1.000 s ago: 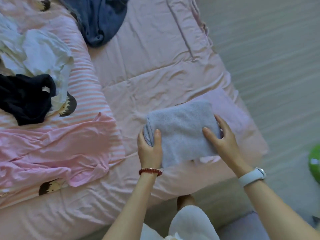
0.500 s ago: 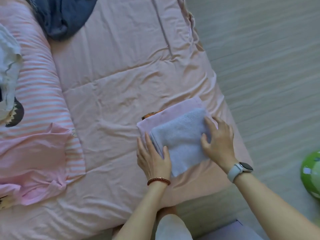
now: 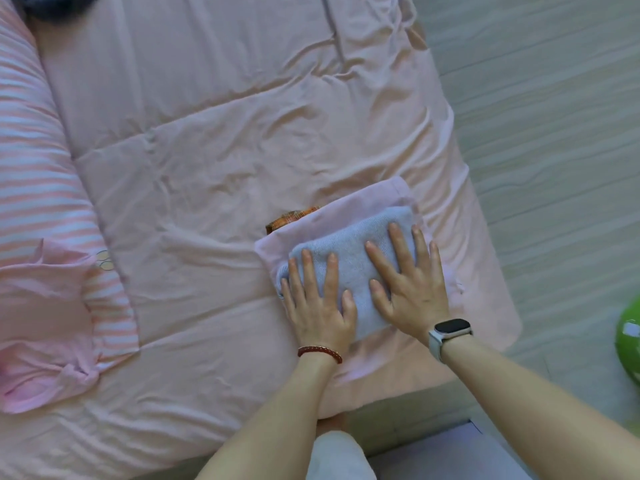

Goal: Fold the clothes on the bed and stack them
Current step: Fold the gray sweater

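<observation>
A folded grey-blue garment [image 3: 349, 247] lies on top of a folded pale pink garment [image 3: 349, 206] near the bed's right edge. An orange patterned piece [image 3: 291, 218] peeks out from under the pink one. My left hand [image 3: 320, 303] rests flat on the grey garment's near left part, fingers spread. Pressing flat on its right part is my right hand [image 3: 410, 282], with a watch on the wrist. Neither hand grips anything. An unfolded pink garment [image 3: 41, 323] lies crumpled at the left.
The pink bed sheet [image 3: 225, 133] covers the mattress. A pink-and-white striped cover [image 3: 31, 168] runs along the left. A dark blue garment [image 3: 41, 8] shows at the top left corner. Pale wood floor [image 3: 554, 133] lies to the right, with a green object [image 3: 628, 341] at the edge.
The grey garment was carried to the right and set down on the pink folded one. Both hands let go of its edges and now lie flat on top.
</observation>
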